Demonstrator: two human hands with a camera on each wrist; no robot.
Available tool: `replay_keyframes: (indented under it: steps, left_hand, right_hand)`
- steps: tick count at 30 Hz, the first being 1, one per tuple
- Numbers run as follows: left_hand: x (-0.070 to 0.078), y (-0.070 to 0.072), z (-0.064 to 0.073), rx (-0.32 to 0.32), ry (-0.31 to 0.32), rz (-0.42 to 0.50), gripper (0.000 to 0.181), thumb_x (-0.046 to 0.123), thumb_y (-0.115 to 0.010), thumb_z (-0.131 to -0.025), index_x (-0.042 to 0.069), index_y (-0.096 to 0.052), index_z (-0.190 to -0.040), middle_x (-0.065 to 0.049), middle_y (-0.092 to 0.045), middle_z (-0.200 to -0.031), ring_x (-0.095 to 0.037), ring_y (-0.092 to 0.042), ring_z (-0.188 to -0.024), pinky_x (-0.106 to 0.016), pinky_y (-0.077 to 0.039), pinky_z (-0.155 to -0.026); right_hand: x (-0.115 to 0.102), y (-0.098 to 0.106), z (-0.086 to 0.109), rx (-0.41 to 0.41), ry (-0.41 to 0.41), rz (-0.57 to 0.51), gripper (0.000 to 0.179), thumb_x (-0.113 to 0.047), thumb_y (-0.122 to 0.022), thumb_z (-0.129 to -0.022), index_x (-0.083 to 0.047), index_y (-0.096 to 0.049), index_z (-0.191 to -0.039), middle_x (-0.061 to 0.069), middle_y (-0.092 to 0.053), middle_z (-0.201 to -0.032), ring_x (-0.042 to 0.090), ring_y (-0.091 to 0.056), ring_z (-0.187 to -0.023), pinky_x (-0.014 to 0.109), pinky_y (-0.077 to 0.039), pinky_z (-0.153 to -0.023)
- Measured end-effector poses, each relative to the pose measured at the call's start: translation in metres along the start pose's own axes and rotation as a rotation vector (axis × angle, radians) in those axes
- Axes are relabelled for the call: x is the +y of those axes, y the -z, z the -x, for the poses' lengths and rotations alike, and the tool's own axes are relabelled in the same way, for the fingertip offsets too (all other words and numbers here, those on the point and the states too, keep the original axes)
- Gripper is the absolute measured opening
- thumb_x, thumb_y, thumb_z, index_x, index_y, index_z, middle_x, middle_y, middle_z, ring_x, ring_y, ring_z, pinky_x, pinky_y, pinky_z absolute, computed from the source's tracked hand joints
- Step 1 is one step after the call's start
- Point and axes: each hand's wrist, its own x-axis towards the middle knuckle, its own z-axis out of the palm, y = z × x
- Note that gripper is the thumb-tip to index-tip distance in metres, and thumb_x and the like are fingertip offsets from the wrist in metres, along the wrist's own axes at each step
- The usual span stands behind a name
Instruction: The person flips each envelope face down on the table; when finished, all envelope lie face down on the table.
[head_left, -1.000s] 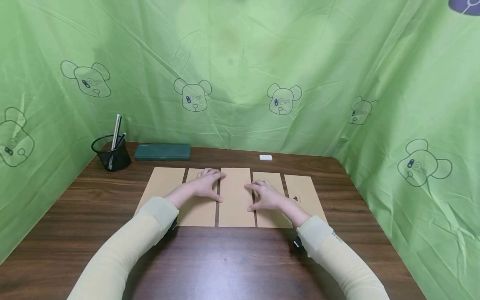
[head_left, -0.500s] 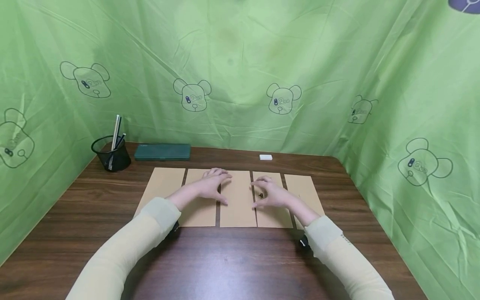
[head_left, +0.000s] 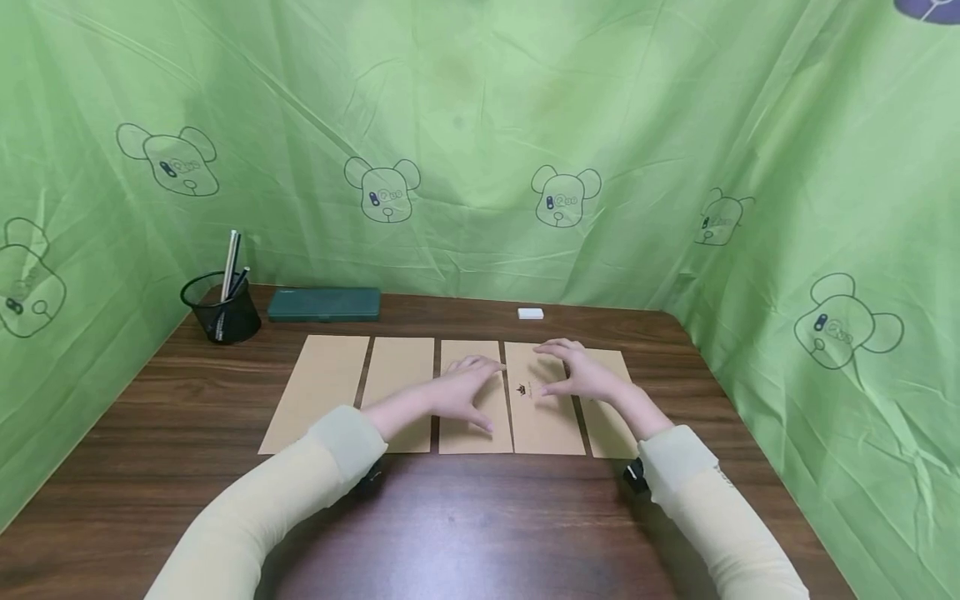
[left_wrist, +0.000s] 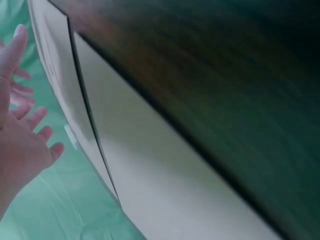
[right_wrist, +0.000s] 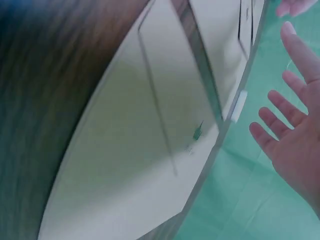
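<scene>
Several flat brown kraft-paper rectangles lie side by side in a row on the wooden table. My left hand (head_left: 459,390) is over the middle rectangle (head_left: 472,442), thumb and fingers spread apart, holding nothing. Over the right end of the row is my right hand (head_left: 588,375), also spread and holding nothing. It partly covers the rightmost rectangle (head_left: 611,433). A small dark crown print shows on the fourth rectangle (head_left: 547,433), beside the right thumb. In the wrist views the left hand (left_wrist: 22,145) and right hand (right_wrist: 297,125) appear with fingers extended; contact with the paper cannot be made out.
A black mesh pen cup (head_left: 228,321) holding pens stands at the back left. Beside it lies a dark green flat case (head_left: 324,305). A white eraser-like block (head_left: 530,314) sits near the back edge. Green cloth (head_left: 465,242) with printed bear faces surrounds the table (head_left: 465,525).
Both hands have moved right along the row, the left from the second rectangle to the middle one. The middle rectangle has shifted slightly. The fourth one's crown print has come into view.
</scene>
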Motion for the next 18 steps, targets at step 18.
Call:
replay_keyframes:
  steps: [18]
  left_hand:
    - [-0.001,-0.013,-0.035,-0.079,0.055,-0.021,0.109,0.058,-0.077,-0.066,0.007,-0.024,-0.148,-0.01,-0.029,-0.153,-0.031,-0.02,-0.141,-0.05,-0.015,-0.114]
  right_hand:
    - [0.051,0.009,-0.01,-0.083,-0.125,0.088,0.078,-0.033,-0.078,-0.077,-0.006,-0.043,-0.141,0.021,-0.038,-0.145,0.042,-0.03,-0.134,0.059,-0.025,-0.108]
